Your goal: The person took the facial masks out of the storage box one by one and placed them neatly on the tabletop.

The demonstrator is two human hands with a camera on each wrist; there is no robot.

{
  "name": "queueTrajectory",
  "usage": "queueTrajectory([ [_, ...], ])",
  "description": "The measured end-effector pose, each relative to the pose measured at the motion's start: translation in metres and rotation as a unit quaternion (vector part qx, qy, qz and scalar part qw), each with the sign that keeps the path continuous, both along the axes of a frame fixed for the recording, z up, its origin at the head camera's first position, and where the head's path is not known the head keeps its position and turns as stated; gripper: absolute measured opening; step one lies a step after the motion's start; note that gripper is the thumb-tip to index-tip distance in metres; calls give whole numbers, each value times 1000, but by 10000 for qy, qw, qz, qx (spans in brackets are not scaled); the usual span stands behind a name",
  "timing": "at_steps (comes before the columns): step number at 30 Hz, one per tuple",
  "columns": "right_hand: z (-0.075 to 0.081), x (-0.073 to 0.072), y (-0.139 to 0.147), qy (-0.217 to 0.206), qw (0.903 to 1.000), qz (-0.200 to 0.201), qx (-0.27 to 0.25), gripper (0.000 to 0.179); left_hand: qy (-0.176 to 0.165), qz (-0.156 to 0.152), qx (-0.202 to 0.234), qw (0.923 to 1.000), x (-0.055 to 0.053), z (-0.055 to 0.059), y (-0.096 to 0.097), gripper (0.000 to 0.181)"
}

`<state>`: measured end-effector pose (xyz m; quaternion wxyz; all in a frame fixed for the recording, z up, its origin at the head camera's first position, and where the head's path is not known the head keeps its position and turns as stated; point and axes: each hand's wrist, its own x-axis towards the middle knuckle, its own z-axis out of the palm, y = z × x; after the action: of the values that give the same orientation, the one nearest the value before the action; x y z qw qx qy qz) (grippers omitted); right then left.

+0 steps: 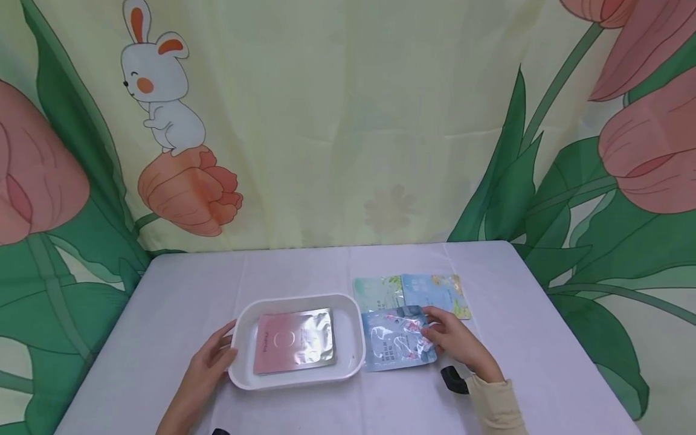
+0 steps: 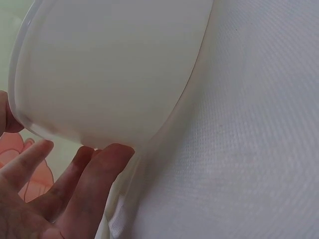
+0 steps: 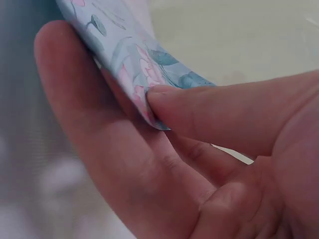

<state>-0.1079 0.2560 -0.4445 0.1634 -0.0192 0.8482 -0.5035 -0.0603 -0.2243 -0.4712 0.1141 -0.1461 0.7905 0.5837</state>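
Note:
A white tray [image 1: 247, 377] stands on the table, with a pink and silver sachet [image 1: 293, 341] lying flat inside it. My left hand [image 1: 203, 362] holds the tray's left end. In the left wrist view its fingers [image 2: 117, 154] rest against the outer wall, with the thumb at the rim. Just right of the tray is a blue flower-printed sachet [image 1: 397, 341]. My right hand [image 1: 459, 341] pinches its right edge between thumb [image 3: 209, 107] and fingers, as the right wrist view shows up close.
Behind the blue sachet lie a pale green sachet [image 1: 377, 290] and a light blue one [image 1: 435, 289], side by side. A black curved object [image 1: 454, 380] shows beside my right wrist. A printed curtain [image 1: 348, 151] hangs beyond the table's [image 1: 293, 275] far edge.

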Motion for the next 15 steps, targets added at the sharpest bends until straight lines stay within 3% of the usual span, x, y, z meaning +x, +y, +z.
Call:
queueTrajectory([
  [6, -4, 1, 0, 80, 9998, 156, 63, 52, 78, 30, 49, 10000, 1, 1, 1, 64],
  [15, -3, 1, -6, 692, 9939, 93, 850, 47, 146, 42, 21, 9999, 1, 0, 1, 61],
])
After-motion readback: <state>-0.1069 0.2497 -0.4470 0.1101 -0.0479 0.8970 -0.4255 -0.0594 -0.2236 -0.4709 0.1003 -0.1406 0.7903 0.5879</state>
